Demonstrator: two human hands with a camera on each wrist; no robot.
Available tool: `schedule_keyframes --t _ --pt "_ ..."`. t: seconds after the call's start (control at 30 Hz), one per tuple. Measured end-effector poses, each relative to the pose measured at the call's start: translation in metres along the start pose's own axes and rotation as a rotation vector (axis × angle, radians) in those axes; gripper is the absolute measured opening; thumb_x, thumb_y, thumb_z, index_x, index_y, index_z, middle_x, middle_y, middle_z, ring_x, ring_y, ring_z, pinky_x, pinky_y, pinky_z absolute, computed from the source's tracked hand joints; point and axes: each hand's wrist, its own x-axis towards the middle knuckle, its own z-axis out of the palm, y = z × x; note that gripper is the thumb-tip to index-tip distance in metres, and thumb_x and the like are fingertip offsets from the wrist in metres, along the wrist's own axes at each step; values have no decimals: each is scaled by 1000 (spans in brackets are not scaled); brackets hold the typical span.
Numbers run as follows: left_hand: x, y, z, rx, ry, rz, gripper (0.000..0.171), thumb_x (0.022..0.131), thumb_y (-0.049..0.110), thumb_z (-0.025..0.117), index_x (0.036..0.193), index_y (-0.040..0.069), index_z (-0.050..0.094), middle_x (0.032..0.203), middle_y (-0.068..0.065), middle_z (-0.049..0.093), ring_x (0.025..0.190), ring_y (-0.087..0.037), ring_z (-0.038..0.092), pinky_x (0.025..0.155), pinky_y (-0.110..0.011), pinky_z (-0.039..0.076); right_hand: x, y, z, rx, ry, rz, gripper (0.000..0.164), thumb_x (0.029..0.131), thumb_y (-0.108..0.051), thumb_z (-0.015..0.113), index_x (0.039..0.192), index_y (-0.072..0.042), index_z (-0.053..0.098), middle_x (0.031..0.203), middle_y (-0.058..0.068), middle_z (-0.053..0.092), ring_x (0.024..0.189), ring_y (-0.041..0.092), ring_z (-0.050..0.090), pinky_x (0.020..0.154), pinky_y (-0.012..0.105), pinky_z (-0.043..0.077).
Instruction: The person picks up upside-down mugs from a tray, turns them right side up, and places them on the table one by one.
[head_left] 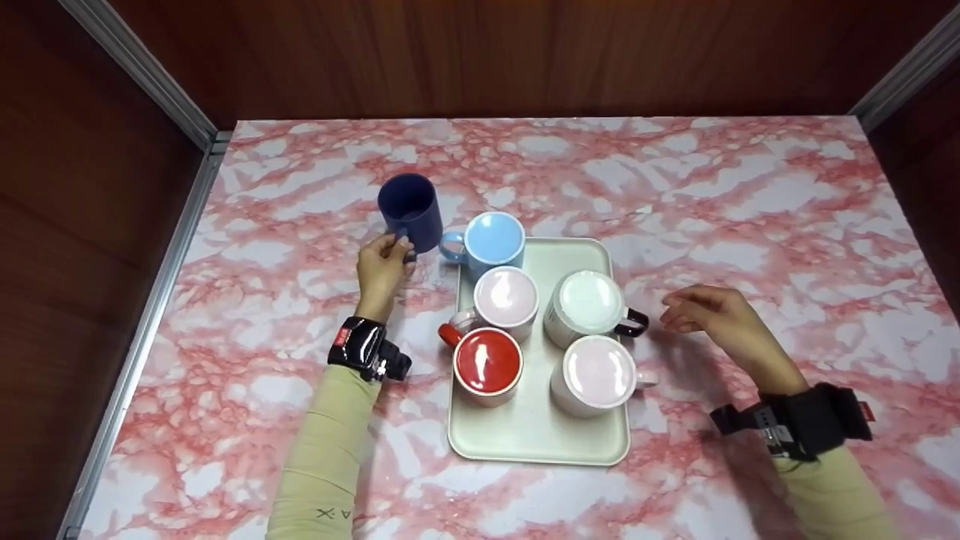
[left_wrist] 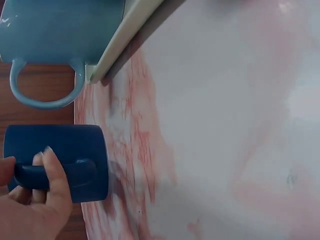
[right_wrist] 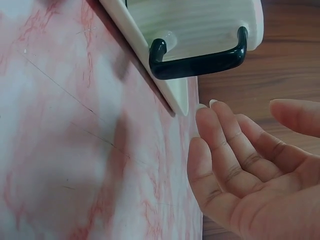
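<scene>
My left hand (head_left: pixel 382 270) grips the handle of a dark blue mug (head_left: pixel 424 225), its fingers curled round it in the left wrist view. The mug stands mouth up, its base close to the marbled tabletop, left of a light blue mug (head_left: pixel 493 240). That one sits at the far left corner of a cream tray (head_left: pixel 525 446), its handle pointing left. My right hand (head_left: pixel 712 311) holds nothing; its fingers are loosely bent, close to the black handle (right_wrist: pixel 200 65) of a white mug (head_left: pixel 589 304) on the tray's right side.
Also on the tray are a pale pink mug (head_left: pixel 506 298) and a red mug (head_left: pixel 487 364) in the left row, and another pale pink mug (head_left: pixel 596 375) at right. Their handles stick out past the tray's sides. Dark wooden panels (head_left: pixel 525 60) border the table.
</scene>
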Motion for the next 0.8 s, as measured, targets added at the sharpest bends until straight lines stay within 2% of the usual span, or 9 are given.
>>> schedule_keyframes --t 0.07,0.13,0.23,0.33,0.43,0.53,0.67,0.8 --pt "-3 1 -1 47 30 20 23 91 6 53 111 -5 58 100 -18 59 80 -23 57 67 -32 53 0 0 0 -3 -1 -2 38 94 -15 51 115 17 49 87 13 65 79 18 64 74 29 52" --pt "-7 3 -2 101 81 81 23 91 6 54 112 -2 59 102 -16 60 85 -23 56 69 -35 52 0 1 0 -8 -4 -1 39 94 -16 51 115 17 49 88 13 65 79 18 63 74 30 52" --pt "-14 8 -1 130 130 199 19 89 4 55 107 -1 61 100 -14 61 87 -19 54 67 -29 50 0 1 -1 -11 -8 -2 39 95 -16 50 115 17 48 88 14 64 78 19 63 74 30 52" --pt "-20 13 3 135 124 326 15 88 3 58 101 -3 63 94 -14 61 83 -20 55 64 -23 46 0 2 -1 -14 -6 2 39 95 -16 50 115 17 48 88 13 65 78 18 63 73 30 52" --pt "-25 16 10 137 51 423 15 86 1 59 99 -5 63 93 -15 62 82 -22 58 68 -22 46 0 2 -1 -14 -2 -4 38 95 -15 51 115 17 49 87 13 65 78 17 63 73 30 52" --pt "-28 18 18 195 -61 492 19 86 -3 57 104 -7 61 97 -18 63 88 -26 59 76 -25 47 0 3 -1 -7 -4 -18 37 95 -14 50 114 18 49 86 14 65 77 18 63 72 31 52" --pt "-30 21 25 400 -204 555 29 84 -9 54 113 -7 58 107 -18 59 100 -28 54 88 -31 43 0 4 -1 1 -6 -24 36 95 -13 50 114 18 49 86 14 65 77 19 63 72 32 52" --pt "-29 23 29 658 -293 621 35 82 -8 54 116 -4 57 113 -17 56 109 -31 47 96 -35 35 -1 5 -2 1 -4 -20 38 94 -15 51 115 17 49 86 14 65 77 19 63 72 32 52"
